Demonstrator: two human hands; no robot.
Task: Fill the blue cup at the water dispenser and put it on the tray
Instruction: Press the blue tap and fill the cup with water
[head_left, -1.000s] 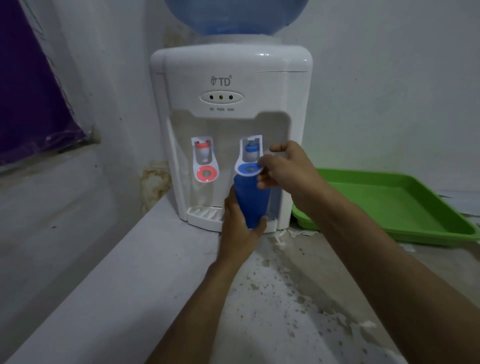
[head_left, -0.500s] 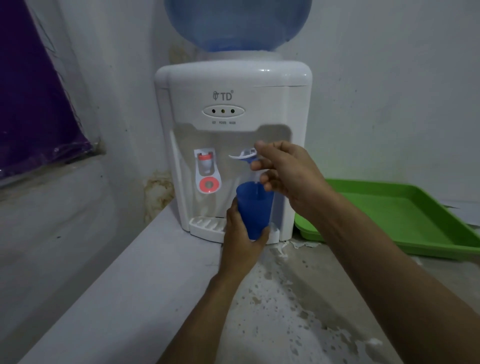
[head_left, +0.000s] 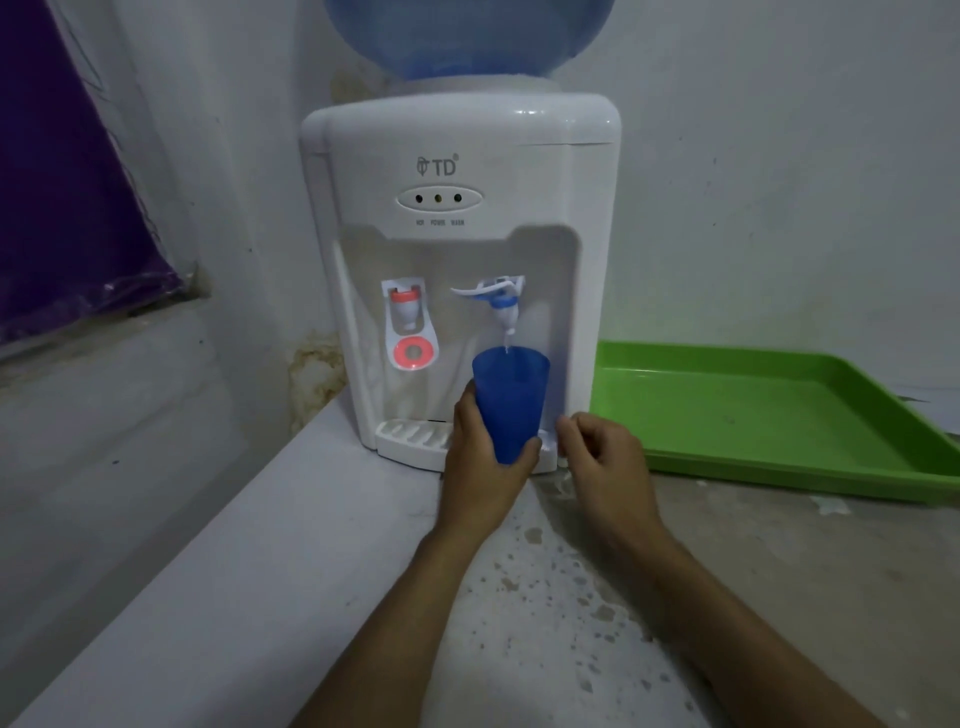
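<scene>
Left hand (head_left: 480, 467) wrapped around the lower part of the blue cup (head_left: 510, 400), fingers clamped on its sides, cup upright. Right hand (head_left: 605, 462) holds nothing; fingers loosely curled, just beside the cup without touching it.

Cup sits in the recess of the water dispenser (head_left: 457, 270), directly under the blue tap (head_left: 501, 301). Tap's lever flipped up; thin stream of water falls into the cup. Red tap (head_left: 410, 322) next to it on the dispenser's front, lever down. Drip grate (head_left: 413, 434) at the dispenser's foot, partly hidden by the left hand. Large blue bottle (head_left: 467, 36) stands upturned on top of the dispenser.

Green tray (head_left: 769, 415) lies flat beside the dispenser, on the side of the right hand, its near corner close against the dispenser's base.

Counter (head_left: 311, 597) under the dispenser: pale, worn concrete, flaked and speckled in front of the dispenser. Wall (head_left: 779, 182) behind it whitish, stained brown low down near the dispenser's red-tap side. Purple sheet (head_left: 67, 182) hangs further out on that side.
</scene>
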